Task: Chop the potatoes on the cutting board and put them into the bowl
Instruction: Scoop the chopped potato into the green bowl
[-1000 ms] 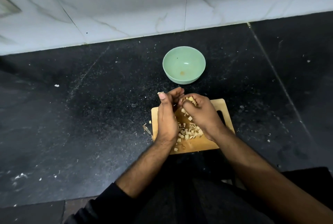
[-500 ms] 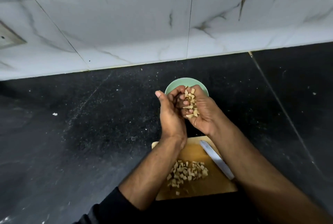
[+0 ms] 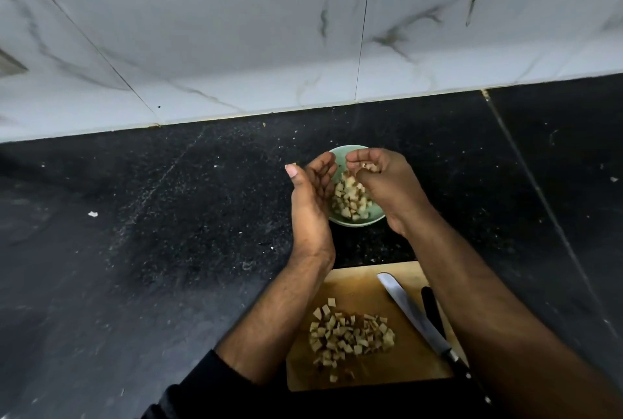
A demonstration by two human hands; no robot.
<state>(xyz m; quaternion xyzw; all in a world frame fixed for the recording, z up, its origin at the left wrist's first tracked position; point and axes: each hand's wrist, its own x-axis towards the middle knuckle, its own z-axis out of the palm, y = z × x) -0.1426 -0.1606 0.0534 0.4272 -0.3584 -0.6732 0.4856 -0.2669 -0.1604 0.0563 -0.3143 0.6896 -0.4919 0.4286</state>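
Both my hands are above the pale green bowl (image 3: pixel 352 224) on the black counter. My left hand (image 3: pixel 310 203) stands on edge at the bowl's left rim, palm turned right, fingers loosely cupped and empty. My right hand (image 3: pixel 392 187) hangs over the bowl's right side with its fingers curled down round a few last potato cubes (image 3: pixel 370 167). A heap of diced potato (image 3: pixel 350 199) lies inside the bowl. Nearer to me, a second pile of diced potato (image 3: pixel 350 334) rests on the wooden cutting board (image 3: pixel 357 284).
A knife (image 3: pixel 413 312) with a black handle lies diagonally on the board's right side, under my right forearm. A white marble wall (image 3: pixel 303 48) rises behind the bowl. Small scraps dot the black counter (image 3: pixel 151 233).
My hands lifted a cupped load of potato cubes off the board, carried it away from me to the bowl and parted. Most of the cubes now lie in the bowl.
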